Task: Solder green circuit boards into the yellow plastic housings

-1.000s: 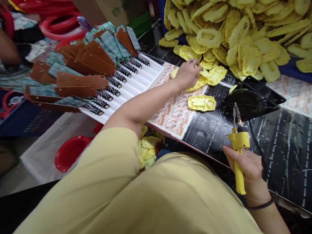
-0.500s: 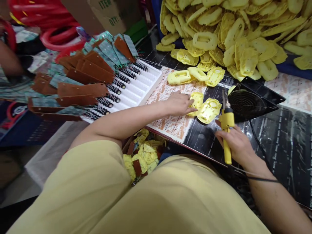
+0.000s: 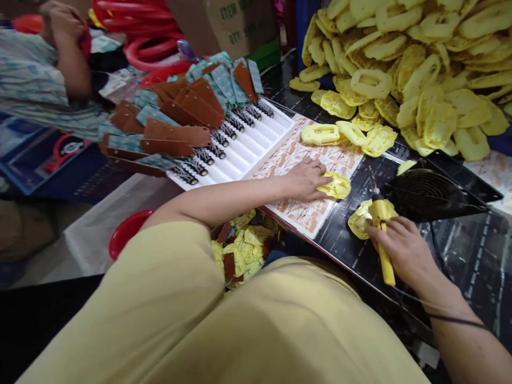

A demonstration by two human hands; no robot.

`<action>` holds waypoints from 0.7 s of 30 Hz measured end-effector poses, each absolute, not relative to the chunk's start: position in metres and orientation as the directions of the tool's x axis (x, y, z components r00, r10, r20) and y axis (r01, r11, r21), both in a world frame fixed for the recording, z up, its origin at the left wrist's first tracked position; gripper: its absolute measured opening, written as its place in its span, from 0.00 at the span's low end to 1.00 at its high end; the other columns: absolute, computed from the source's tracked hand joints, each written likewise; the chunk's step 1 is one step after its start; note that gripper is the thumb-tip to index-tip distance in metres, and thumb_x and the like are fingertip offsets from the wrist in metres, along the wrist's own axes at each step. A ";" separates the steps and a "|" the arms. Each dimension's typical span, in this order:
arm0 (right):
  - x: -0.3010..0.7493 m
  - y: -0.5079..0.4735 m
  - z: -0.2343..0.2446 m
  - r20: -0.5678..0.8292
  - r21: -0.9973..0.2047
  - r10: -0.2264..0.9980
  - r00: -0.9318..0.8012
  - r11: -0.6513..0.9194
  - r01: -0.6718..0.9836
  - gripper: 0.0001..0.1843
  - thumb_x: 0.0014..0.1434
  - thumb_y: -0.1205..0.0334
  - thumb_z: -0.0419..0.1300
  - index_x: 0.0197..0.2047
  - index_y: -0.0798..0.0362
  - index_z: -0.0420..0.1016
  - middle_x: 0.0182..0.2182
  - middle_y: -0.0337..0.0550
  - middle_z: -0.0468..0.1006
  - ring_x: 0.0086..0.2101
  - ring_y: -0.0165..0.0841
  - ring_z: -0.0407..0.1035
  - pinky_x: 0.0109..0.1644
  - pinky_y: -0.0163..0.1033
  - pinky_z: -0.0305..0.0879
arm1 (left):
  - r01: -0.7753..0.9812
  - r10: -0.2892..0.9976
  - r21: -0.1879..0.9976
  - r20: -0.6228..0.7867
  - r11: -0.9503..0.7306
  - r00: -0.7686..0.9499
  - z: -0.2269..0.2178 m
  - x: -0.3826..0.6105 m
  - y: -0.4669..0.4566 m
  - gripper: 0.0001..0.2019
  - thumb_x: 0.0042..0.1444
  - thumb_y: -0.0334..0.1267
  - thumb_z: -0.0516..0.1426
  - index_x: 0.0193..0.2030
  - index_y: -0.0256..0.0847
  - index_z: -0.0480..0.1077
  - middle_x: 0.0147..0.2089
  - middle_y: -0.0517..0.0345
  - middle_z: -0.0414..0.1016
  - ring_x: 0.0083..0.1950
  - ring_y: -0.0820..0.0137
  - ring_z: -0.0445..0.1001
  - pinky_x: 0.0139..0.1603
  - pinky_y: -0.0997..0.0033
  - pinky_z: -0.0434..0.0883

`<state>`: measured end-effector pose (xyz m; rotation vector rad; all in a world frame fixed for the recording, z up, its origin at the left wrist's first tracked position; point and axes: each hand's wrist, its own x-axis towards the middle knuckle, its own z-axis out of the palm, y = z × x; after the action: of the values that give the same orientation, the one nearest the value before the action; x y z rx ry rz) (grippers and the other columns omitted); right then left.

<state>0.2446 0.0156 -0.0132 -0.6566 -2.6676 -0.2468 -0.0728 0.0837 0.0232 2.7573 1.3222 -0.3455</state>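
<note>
My left hand [image 3: 306,178] rests on a yellow plastic shell [image 3: 336,186] lying on the printed sheet [image 3: 304,210], fingers curled onto its near edge. My right hand [image 3: 402,250] is closed round the handle of a yellow soldering iron [image 3: 380,224], tip pointing up and away. A second yellow shell [image 3: 359,221] lies on the black bench just left of that hand, under the iron. Three more shells [image 3: 320,133] sit farther up the sheet.
A big heap of yellow shells [image 3: 420,64] fills the back right. A small black fan [image 3: 432,192] stands right of the iron. A white tray [image 3: 256,144] with brown circuit boards [image 3: 176,133] lies left. Another person's arm [image 3: 68,48] is at far left; a red bowl [image 3: 126,234] sits below.
My left hand came back from the heap and drew a shell toward me onto the sheet. My right hand with the iron moved in beside the second shell.
</note>
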 end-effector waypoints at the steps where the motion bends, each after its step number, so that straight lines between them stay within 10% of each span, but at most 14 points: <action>1: 0.242 0.009 -0.011 0.411 0.066 0.402 -0.818 0.882 0.467 0.09 0.74 0.69 0.57 0.51 0.52 0.78 0.34 0.42 0.82 0.41 0.37 0.77 0.55 0.45 0.69 | 0.779 0.767 -0.009 -0.183 -0.627 0.615 0.018 -0.068 0.083 0.31 0.75 0.57 0.52 0.71 0.34 0.74 0.70 0.31 0.74 0.72 0.44 0.70 0.73 0.45 0.66; 5: 0.236 -0.006 -0.008 0.477 -0.039 0.382 -0.792 0.909 0.415 0.07 0.71 0.70 0.62 0.51 0.52 0.77 0.34 0.39 0.83 0.35 0.34 0.76 0.46 0.41 0.72 | 0.754 0.755 0.122 -0.048 -0.646 0.654 -0.006 -0.043 0.079 0.31 0.75 0.54 0.53 0.73 0.32 0.72 0.79 0.31 0.64 0.80 0.47 0.63 0.78 0.50 0.64; 11: 0.250 -0.009 -0.012 0.531 -0.069 0.399 -0.747 0.900 0.431 0.10 0.74 0.60 0.63 0.56 0.51 0.75 0.47 0.50 0.87 0.44 0.44 0.84 0.59 0.56 0.79 | 0.735 0.732 0.195 -0.101 -0.649 0.673 -0.009 -0.025 0.063 0.30 0.78 0.48 0.49 0.80 0.33 0.63 0.82 0.34 0.58 0.83 0.51 0.62 0.79 0.48 0.65; 21: 0.251 -0.017 -0.029 0.508 0.063 0.287 -0.812 0.928 0.368 0.33 0.63 0.67 0.72 0.68 0.35 0.77 0.44 0.40 0.88 0.35 0.44 0.84 0.33 0.41 0.85 | 0.689 0.700 0.198 -0.019 -0.697 0.714 -0.009 -0.027 0.041 0.28 0.78 0.45 0.50 0.79 0.35 0.66 0.83 0.38 0.58 0.84 0.57 0.59 0.81 0.57 0.65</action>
<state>0.2508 -0.0166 -0.0292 -0.4692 -2.5781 -0.2158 -0.0266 0.0413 -0.0087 2.7284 1.1177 0.0865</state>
